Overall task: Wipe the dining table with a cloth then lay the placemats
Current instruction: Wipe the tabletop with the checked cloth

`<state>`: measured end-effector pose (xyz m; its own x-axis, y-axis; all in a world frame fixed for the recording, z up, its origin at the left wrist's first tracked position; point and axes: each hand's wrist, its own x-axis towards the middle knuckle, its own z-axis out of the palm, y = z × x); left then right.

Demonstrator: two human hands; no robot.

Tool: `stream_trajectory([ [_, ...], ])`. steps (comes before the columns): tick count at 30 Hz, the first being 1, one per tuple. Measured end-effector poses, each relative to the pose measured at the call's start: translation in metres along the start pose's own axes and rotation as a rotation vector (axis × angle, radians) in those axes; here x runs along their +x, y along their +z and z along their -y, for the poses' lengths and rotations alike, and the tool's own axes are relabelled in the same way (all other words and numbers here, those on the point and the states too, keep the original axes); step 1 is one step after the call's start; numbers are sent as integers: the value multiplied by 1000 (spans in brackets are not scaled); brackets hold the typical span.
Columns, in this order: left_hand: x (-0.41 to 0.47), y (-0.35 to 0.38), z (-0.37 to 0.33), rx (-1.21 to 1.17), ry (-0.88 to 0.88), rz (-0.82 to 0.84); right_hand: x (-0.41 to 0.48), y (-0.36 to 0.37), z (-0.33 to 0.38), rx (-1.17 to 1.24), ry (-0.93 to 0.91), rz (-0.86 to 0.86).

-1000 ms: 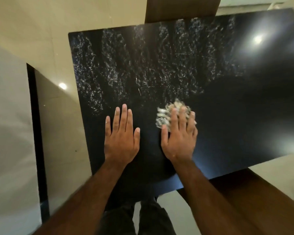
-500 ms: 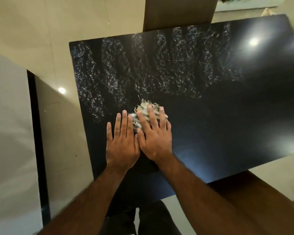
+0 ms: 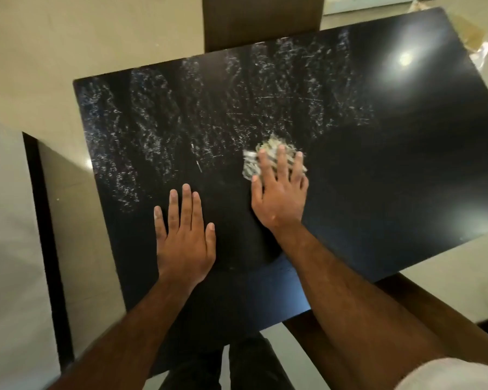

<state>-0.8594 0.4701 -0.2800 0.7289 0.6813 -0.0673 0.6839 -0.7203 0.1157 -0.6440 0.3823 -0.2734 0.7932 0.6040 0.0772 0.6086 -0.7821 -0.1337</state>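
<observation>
Right hand (image 3: 279,190) presses flat, fingers spread, on the cloth (image 3: 261,159) near the middle of the black table (image 3: 392,164). Left hand (image 3: 185,235) lies flat and open on the table, well apart from the cloth.

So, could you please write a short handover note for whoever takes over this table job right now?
Left hand: flat on the table near the front edge, holding nothing.
Right hand: fingers spread, pressing the cloth onto the tabletop near the middle.
Done: wiping is under way. The whitish streaks across the far left and middle look like wipe marks, though I cannot be sure.
Left: the right part shows no streaks. Finish wiping, then lay the placemats, none of which are in view.
</observation>
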Motion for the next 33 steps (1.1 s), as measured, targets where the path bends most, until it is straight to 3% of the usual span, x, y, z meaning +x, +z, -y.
stream_trajectory([
  [5,34,-4,-58,-2,119,24,-27,-4,-37,54,-217,42],
  [10,69,1,-95,9,166,24,-15,-17,-110,-28,58,-13],
  [15,98,8,-121,27,199,-13,47,-14,-109,-34,185,-36],
  [19,115,11,-140,32,193,-14,55,-5,-84,-11,3,23],
  [24,116,11,-143,30,199,-26,27,-8,-108,66,-171,23],
  [26,118,10,-144,17,198,-32,18,-10,-130,26,-101,3],
  [29,119,11,-144,7,190,-35,27,-16,-166,-53,148,-22],
  [33,122,15,-144,-1,191,-50,84,-18,-194,-53,387,-28],
])
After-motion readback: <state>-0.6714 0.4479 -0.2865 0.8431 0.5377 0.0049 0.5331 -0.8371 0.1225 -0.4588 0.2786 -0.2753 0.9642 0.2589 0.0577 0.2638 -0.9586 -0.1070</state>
